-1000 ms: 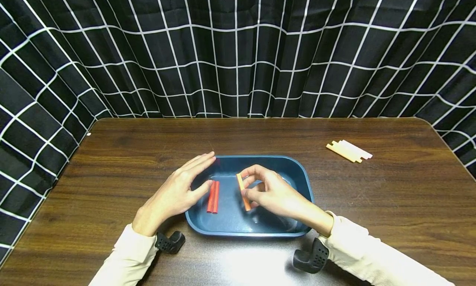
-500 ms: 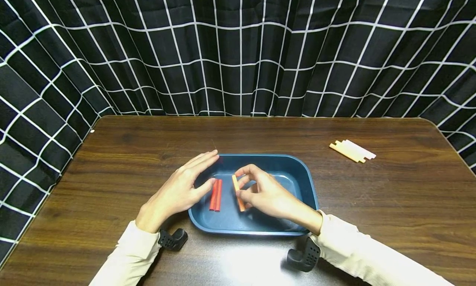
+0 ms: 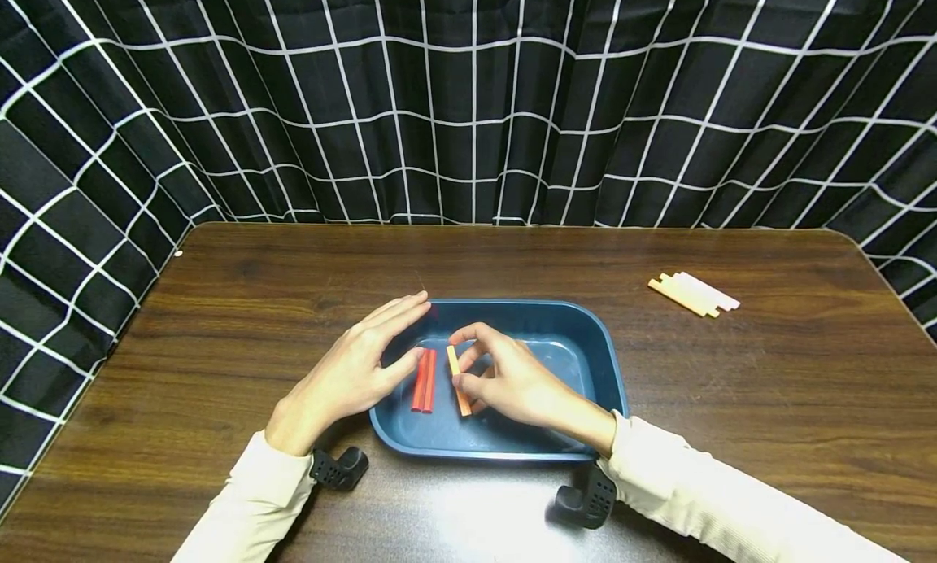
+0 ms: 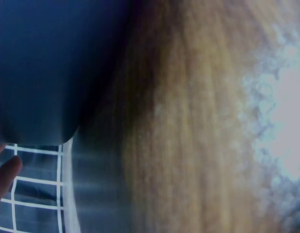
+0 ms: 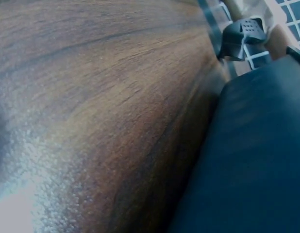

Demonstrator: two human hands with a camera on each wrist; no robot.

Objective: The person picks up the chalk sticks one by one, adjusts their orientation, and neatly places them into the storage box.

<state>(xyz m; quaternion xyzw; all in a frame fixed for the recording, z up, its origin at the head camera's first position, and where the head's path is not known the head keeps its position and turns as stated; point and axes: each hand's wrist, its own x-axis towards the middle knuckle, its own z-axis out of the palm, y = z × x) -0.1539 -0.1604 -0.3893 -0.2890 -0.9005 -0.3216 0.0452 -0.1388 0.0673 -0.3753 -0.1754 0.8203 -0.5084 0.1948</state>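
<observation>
Between the thumb and fingers of my right hand (image 3: 516,380), in the head view, an orange stick (image 3: 464,402) is pinched over the floor of the blue tray (image 3: 498,456). Just left of it, two red sticks (image 3: 429,384) lie side by side in the tray. My left hand (image 3: 351,372) rests at the tray's left rim with its fingers extended, the thumb tip close to the red sticks' top ends. The left wrist view has the tray's outer wall (image 4: 38,63) and a fingertip (image 4: 8,174). In the right wrist view the tray wall (image 5: 252,150) hides the right hand's work.
Several pale yellow and white sticks (image 3: 691,294) lie together on the brown wooden table (image 3: 747,368) at the right. Black wrist-worn devices (image 3: 340,469) sit below both hands. A black curtain (image 3: 468,99) with white grid lines hangs behind the table.
My right hand has slid left with the orange stick, bringing it closer to the two red ones. The left hand keeps its place at the rim.
</observation>
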